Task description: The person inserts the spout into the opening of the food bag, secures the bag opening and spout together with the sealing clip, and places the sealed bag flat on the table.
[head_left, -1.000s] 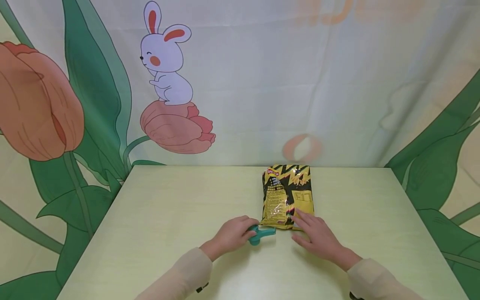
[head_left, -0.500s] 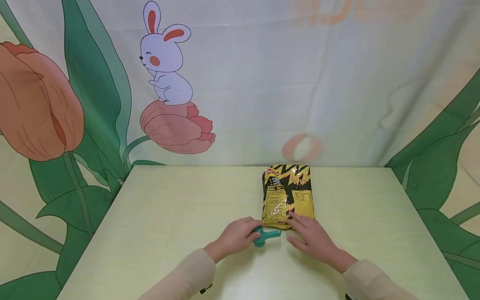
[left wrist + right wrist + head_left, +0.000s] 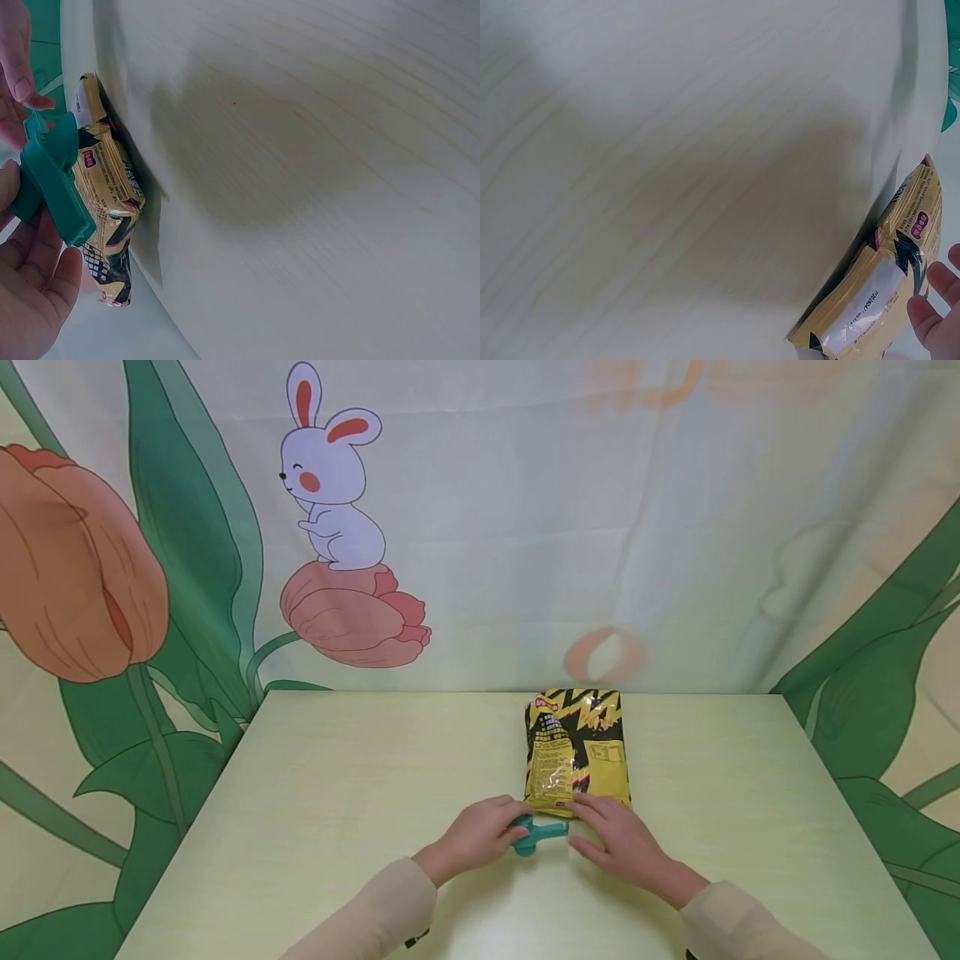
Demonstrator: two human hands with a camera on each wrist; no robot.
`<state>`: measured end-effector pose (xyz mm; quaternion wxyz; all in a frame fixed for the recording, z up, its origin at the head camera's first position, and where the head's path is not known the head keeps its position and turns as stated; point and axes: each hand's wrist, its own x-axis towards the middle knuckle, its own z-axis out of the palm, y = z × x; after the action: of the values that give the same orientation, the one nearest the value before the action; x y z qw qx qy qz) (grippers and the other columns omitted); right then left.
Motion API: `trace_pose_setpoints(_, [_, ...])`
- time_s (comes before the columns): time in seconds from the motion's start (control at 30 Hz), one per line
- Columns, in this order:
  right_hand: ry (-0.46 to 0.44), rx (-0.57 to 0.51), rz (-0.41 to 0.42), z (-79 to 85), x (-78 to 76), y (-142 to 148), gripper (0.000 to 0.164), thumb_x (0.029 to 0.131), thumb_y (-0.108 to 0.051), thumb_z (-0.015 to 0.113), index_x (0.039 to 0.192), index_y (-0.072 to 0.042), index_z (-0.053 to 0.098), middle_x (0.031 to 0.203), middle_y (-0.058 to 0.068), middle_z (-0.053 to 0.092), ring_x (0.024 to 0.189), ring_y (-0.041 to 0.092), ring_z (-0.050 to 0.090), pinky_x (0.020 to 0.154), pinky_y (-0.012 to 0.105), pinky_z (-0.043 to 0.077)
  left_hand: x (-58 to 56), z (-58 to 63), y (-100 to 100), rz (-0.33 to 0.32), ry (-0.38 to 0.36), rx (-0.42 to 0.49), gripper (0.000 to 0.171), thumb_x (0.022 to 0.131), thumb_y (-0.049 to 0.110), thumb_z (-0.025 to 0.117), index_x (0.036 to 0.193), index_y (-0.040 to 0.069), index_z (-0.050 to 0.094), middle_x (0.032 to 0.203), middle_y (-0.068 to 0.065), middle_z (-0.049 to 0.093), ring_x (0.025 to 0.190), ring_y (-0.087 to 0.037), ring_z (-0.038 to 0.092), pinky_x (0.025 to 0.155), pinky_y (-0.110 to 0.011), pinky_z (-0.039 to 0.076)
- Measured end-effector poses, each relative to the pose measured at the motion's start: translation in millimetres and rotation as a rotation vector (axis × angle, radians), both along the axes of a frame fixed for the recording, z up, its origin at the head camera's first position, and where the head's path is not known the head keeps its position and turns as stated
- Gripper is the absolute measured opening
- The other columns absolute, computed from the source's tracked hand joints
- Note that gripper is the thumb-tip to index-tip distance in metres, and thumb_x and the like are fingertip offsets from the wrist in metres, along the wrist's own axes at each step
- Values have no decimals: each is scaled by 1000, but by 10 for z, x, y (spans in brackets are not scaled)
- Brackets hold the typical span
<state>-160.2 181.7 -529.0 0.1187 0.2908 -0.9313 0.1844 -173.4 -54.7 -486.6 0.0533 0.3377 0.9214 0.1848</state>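
Note:
My left hand (image 3: 480,832) pinches a teal plastic bag clip (image 3: 545,832) between thumb and fingers, its narrow end pointing to the right. In the left wrist view the clip (image 3: 54,176) shows a hinged, folded body. A yellow and black snack bag (image 3: 577,752) lies just beyond it on the table. My right hand (image 3: 618,843) has its fingers extended, with fingertips overlapping the bag's near edge and the thumb right by the clip's narrow end. In the right wrist view, a pale label (image 3: 862,304) shows at the bag's edge, beside the fingertips (image 3: 922,315).
The pale wood-grain table (image 3: 360,752) reaches back to a hanging cloth (image 3: 487,527) printed with a rabbit and tulips. The bag's far end lies near the table's back edge.
My left hand has moved a little to the right with the clip. My right hand has slid toward the near edge of the bag and slightly left. The bag stays in place.

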Motion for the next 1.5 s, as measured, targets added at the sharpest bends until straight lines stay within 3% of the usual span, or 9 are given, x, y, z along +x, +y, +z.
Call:
trace_pose_setpoints(0.4, [37,-15,8,-51,5,-46,34,77,-33,67,105,-15,62,104,0,59,97,17,55,81,37,47,16,29,64,-10,-3,-6,28,88,27,53,112,14,57,89,5,59,71,-3,49,67,-18,44])
trace_pose_setpoints(1.0, [66,-32,25,-55,-4,-98,22,79,-29,65,95,-14,64,98,-1,59,89,14,55,77,32,48,32,33,43,-20,2,26,26,88,25,52,111,12,57,86,4,58,71,-3,47,67,-17,43])
trace_pose_setpoints(1.23, [106,-15,30,-73,-24,-119,17,79,-29,65,90,-16,63,95,-1,59,86,13,55,74,30,47,29,28,37,10,-36,46,26,88,23,53,111,12,57,86,3,57,70,-4,46,65,-16,43])
trace_pose_setpoints(1.5, [180,1,22,-93,-24,-147,18,75,-30,69,82,-16,61,83,-5,56,74,8,50,67,26,45,38,5,44,43,-29,36,24,88,23,54,109,12,58,84,4,57,68,-4,46,64,-17,43])
